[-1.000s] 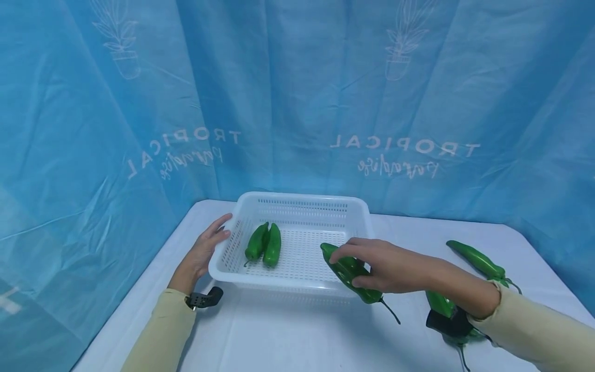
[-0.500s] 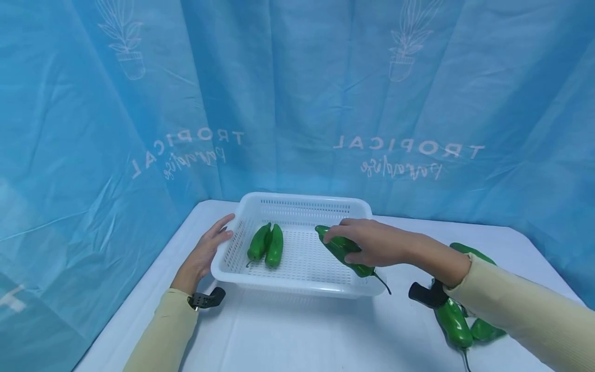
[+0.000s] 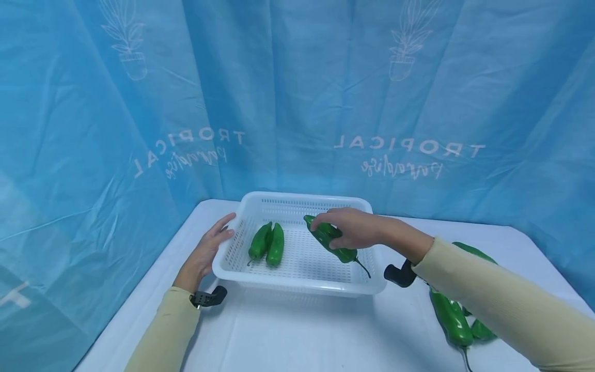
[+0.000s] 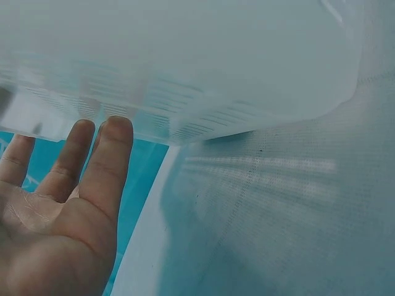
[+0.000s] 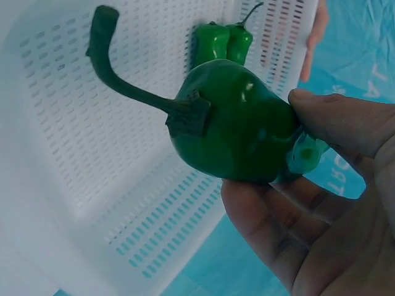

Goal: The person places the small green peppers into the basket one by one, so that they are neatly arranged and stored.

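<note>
My right hand (image 3: 353,227) holds a green pepper (image 3: 346,254) over the right half of a white slotted plastic basket (image 3: 297,285). In the right wrist view, thumb and fingers pinch this pepper (image 5: 228,123) by its body, its curved stem pointing away from the hand. Two more green peppers, a left one (image 3: 259,242) and a right one (image 3: 276,246), lie side by side on the basket's floor. At the basket's left end is my left hand (image 3: 202,256). Its straight fingers (image 4: 108,163) touch the outer wall in the left wrist view.
Several green peppers lie on the white-covered table (image 3: 288,336) to the right, including a long one (image 3: 451,318) with its stem toward me; my right sleeve (image 3: 492,294) partly hides the group. A blue printed curtain (image 3: 297,103) hangs behind and along the left side.
My right hand has carried its pepper left and away from me, from the basket's front right corner to over the inside. My left hand stays at the left end.
</note>
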`<state>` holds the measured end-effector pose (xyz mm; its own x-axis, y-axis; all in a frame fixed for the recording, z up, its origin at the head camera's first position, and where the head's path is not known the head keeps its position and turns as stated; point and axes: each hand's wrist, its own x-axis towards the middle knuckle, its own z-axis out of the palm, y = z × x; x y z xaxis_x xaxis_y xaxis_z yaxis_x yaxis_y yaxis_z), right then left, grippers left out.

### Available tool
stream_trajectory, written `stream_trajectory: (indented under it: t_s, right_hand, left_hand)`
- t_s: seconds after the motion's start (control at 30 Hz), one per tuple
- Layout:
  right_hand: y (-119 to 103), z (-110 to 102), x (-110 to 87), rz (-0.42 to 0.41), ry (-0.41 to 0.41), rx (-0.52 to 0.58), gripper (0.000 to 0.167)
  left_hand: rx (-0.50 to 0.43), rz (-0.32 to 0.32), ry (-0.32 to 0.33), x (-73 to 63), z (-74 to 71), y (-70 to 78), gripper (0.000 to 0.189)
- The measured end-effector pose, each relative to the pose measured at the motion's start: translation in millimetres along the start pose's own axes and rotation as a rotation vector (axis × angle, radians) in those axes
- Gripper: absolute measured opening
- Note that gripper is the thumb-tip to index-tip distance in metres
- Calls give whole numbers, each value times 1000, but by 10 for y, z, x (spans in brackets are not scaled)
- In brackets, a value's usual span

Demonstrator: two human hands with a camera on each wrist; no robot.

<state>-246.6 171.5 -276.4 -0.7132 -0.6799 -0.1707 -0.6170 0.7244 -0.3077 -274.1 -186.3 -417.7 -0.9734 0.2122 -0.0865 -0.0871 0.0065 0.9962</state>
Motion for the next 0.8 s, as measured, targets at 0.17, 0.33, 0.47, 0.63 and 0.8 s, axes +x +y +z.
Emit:
stream_trajectory:
  t_s: [0.17,0.33,0.47,0.63,0.8]
  right_hand:
    - [-30,33,87,19,-9,7,48]
    - [-19,55,207,19,0,51,47]
    - [23,114,297,6,8,101,45]
    - [67,209,387,8,-3,121,46]
    - [96,251,470,3,-8,147,46]
  left_hand:
    - [-3,-3,2,3,11,2,67]
    - [-8,-16,7,-2,14,22,68]
    - [-4,-12,5,8,19,37,67]
    - [-16,-17,8,10,20,41,67]
    - [-12,-25,9,-2,19,40,68]
